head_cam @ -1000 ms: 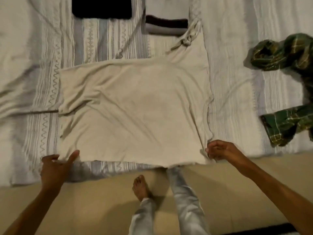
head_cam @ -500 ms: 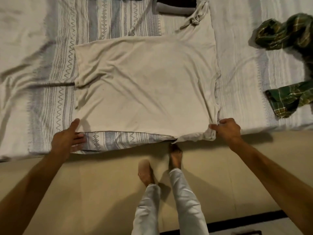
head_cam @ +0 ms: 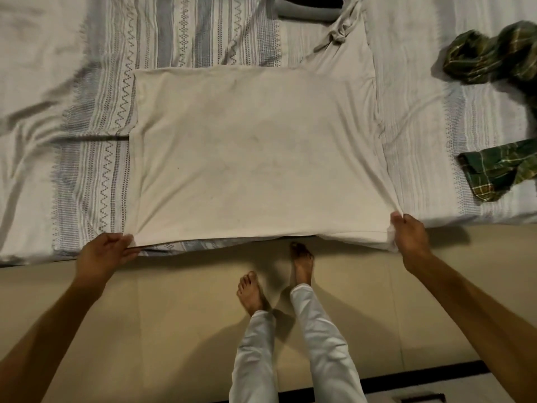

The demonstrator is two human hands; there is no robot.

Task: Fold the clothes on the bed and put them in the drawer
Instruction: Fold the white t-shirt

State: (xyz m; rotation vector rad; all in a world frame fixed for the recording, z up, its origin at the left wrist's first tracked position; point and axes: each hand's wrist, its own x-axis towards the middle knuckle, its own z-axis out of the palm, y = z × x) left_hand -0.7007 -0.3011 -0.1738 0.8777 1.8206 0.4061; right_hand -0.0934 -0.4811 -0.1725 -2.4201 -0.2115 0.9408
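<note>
- A cream top (head_cam: 255,152) lies spread flat on the bed (head_cam: 436,117), its near edge along the bed's near side, part of it hanging just over the edge.
- The left hand (head_cam: 100,254) pinches the near left corner of the top between thumb and fingers; this grip is closed on the cloth.
- The right hand (head_cam: 408,235) has its fingers curled round the near right corner, with bunched cloth in this grip.
- The top is drawn taut between the two corners; its far right part runs up to a knotted strap (head_cam: 338,36).
- A striped sheet (head_cam: 98,158) with zigzag bands covers the bed under the top.
- A green plaid garment (head_cam: 494,53) lies crumpled on the bed, well apart to the right of the top; more of it (head_cam: 499,170) lies nearer the bed's edge.
- A grey and dark folded piece (head_cam: 305,13) lies at the far edge, just beyond the strap.
- The person stands barefoot on a tan floor (head_cam: 174,315) in pale trousers (head_cam: 319,344), close to the bed.
- No drawer or other container can be made out.
</note>
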